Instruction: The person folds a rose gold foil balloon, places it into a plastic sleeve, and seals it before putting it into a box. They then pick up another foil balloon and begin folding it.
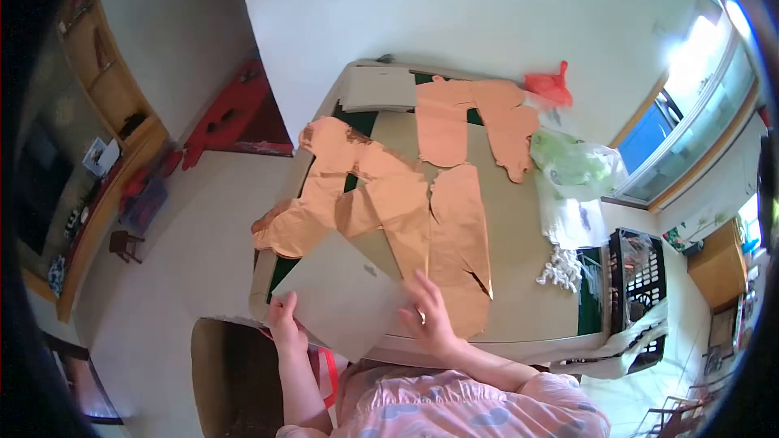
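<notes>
A flat grey sheet of card (pixel 345 296) is tilted over the table's near edge, with one corner pointing toward me. My left hand (pixel 288 324) pinches its left corner, thumb on top. Beside the right corner, my right hand (pixel 432 320) has its fingers spread; they overlap or nearly meet the sheet's edge, and contact is hard to judge. Beyond the sheet lie copper-coloured foil-like pieces (pixel 389 195) with irregular outlines, some overlapping. One long piece (pixel 460 235) has a dark tear near its lower end.
A stack of grey sheets (pixel 377 89) sits at the far left of the table. To the right are a red bag (pixel 552 85), clear and green plastic bags (pixel 572 162), a white stringy bundle (pixel 560 268) and a black crate (pixel 641 276). An open cardboard box (pixel 235 373) stands below left.
</notes>
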Demonstrator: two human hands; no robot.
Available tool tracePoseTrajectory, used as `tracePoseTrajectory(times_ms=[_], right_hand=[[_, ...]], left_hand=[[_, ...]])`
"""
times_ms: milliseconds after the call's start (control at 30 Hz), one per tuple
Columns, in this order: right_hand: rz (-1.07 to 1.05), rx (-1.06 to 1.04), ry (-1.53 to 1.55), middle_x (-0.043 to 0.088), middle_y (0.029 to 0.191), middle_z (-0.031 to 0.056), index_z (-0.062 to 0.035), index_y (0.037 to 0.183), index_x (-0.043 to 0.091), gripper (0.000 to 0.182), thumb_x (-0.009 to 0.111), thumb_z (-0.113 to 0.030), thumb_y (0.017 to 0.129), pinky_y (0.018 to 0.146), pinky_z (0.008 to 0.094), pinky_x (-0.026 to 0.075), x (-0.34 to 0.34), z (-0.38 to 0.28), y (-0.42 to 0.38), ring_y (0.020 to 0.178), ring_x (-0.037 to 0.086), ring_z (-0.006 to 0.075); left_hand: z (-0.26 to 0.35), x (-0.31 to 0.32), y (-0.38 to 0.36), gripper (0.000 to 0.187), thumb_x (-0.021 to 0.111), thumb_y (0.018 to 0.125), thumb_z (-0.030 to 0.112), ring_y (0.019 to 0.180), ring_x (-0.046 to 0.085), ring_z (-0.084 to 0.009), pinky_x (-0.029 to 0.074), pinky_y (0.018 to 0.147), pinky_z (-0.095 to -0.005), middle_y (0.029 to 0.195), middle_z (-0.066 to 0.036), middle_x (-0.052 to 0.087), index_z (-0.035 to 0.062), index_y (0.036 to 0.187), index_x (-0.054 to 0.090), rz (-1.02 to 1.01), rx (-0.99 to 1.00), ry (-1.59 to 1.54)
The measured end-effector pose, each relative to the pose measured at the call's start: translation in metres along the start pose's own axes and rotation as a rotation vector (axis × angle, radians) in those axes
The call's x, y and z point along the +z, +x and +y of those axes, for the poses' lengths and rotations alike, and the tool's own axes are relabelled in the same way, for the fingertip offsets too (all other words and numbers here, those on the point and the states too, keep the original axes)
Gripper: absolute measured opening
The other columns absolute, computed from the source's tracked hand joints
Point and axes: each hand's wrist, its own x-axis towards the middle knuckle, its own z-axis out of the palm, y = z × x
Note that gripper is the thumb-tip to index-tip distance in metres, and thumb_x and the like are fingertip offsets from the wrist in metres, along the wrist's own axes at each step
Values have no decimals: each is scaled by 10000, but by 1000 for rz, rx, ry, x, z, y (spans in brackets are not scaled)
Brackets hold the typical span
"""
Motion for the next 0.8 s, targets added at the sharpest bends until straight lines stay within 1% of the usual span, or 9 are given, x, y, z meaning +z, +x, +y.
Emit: tracePoseTrajectory(times_ms=[100,133,300,333,433,567,700,733,800], right_hand=[[92,532,616,552,1190,163,-121,1392,355,600,638,-81,865,710,300,509,-25,0,-1,882,595,182],[66,746,707,585,1038,94,-158,1402,296,635,627,-62,868,576,229,460,-41,-5,0,748,548,87],[509,539,733,572,970,56,-139,1310,429,548,600,48,824,642,234,486,-129,54,-17,813,564,90],[466,545,646,574,971,47,-124,1296,446,531,593,61,819,668,234,494,-156,54,-24,828,570,96],[297,569,607,565,1041,45,-93,1286,461,520,580,83,811,735,237,502,-225,80,-59,866,582,109],[191,661,466,587,1012,21,-101,1296,469,541,586,73,798,776,242,494,-256,73,-86,865,584,93],[20,892,-561,598,1067,112,-101,1376,404,601,613,4,822,864,306,474,-246,56,-86,960,606,218],[200,518,-777,573,1159,194,-114,1337,458,542,624,-35,828,926,398,459,-237,54,-86,1083,546,359],[203,382,-604,556,1222,181,-100,1301,499,494,614,-32,825,953,407,443,-230,50,-63,1133,524,361]], left_hand=[[-31,29,-12,245,658,859,84,951,617,-172,526,823,-329,1049,-62,627,59,1078,552,-70,-13,-52],[-46,41,-16,246,663,856,83,931,622,-167,528,814,-306,1037,-58,630,58,1075,554,-104,5,-38],[-75,74,-26,254,612,915,178,920,615,-127,523,795,-284,1024,-51,635,59,1135,572,-395,-214,42],[-70,85,-26,260,603,923,190,922,613,-124,521,795,-283,1023,-49,635,58,1145,576,-476,-214,9],[-78,88,6,259,569,940,182,964,603,-162,513,814,-319,1053,-74,627,9,1131,595,-360,-161,173],[-80,99,45,283,576,926,172,977,592,-156,511,810,-315,1033,-55,618,12,1159,585,-298,-105,269],[-79,119,72,265,590,919,194,787,630,-154,528,717,-305,1025,-53,606,24,1122,589,-324,-258,384],[-80,126,73,261,588,916,172,825,624,-171,521,726,-310,1044,-66,605,24,1131,580,-309,-183,469],[-87,136,70,260,582,911,129,901,612,-205,509,742,-319,1083,-91,604,26,1149,561,-281,-40,648]])
